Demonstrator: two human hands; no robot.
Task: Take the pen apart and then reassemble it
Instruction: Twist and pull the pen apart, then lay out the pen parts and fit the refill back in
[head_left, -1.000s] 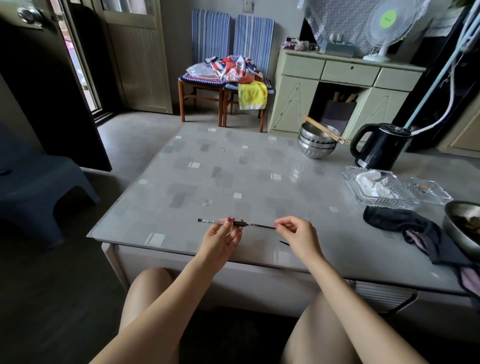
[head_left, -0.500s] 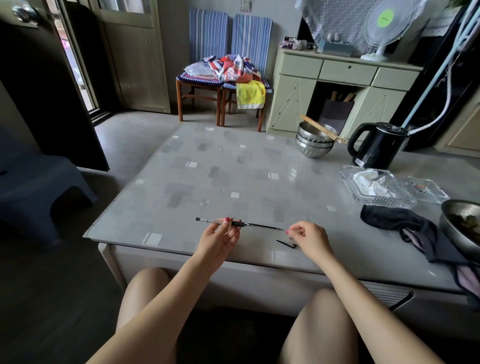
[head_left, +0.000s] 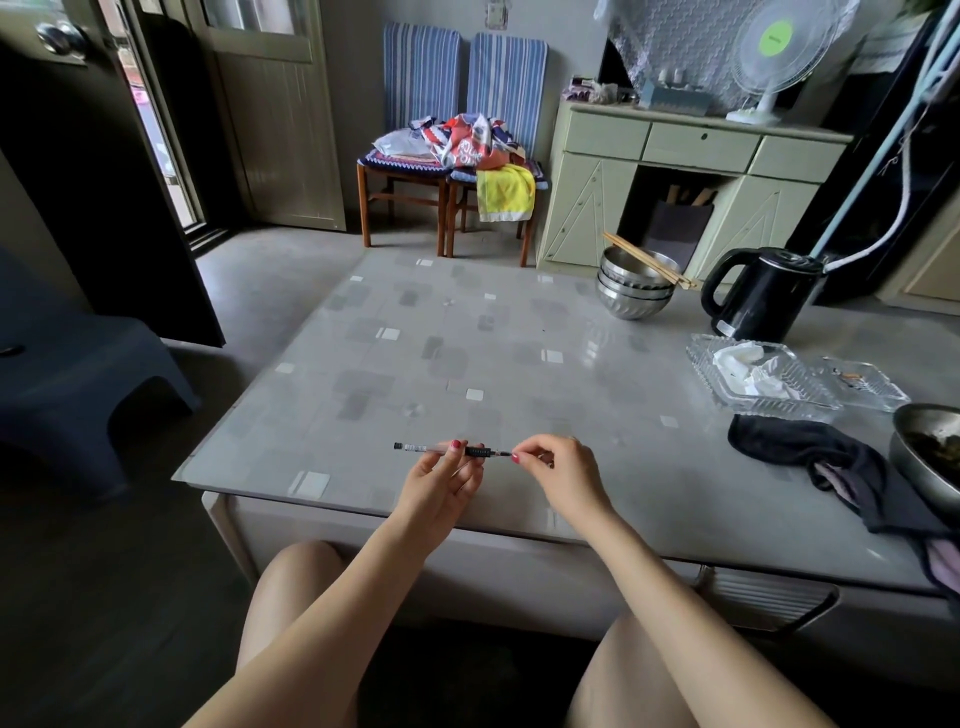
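The pen (head_left: 415, 448) is held level just above the near edge of the grey patterned table (head_left: 467, 353). It has a clear barrel with a black end cap pointing left and a black grip section to the right. My left hand (head_left: 441, 483) pinches the barrel from below, between thumb and fingers. My right hand (head_left: 561, 478) is closed in a pinch at the pen's right end, covering the tip. Whether a loose small part sits inside those fingers is hidden.
Stacked steel bowls (head_left: 634, 291) with chopsticks and a black kettle (head_left: 763, 296) stand at the far right. Nearer on the right are glass trays (head_left: 763, 379), a black cloth (head_left: 810, 457) and a metal bowl (head_left: 930, 457). A blue stool (head_left: 78, 374) is on the floor to the left.
The thin refill that stuck out to the right no longer shows. My right hand dropped to a small black piece on the table, then came up to the pen's right end.
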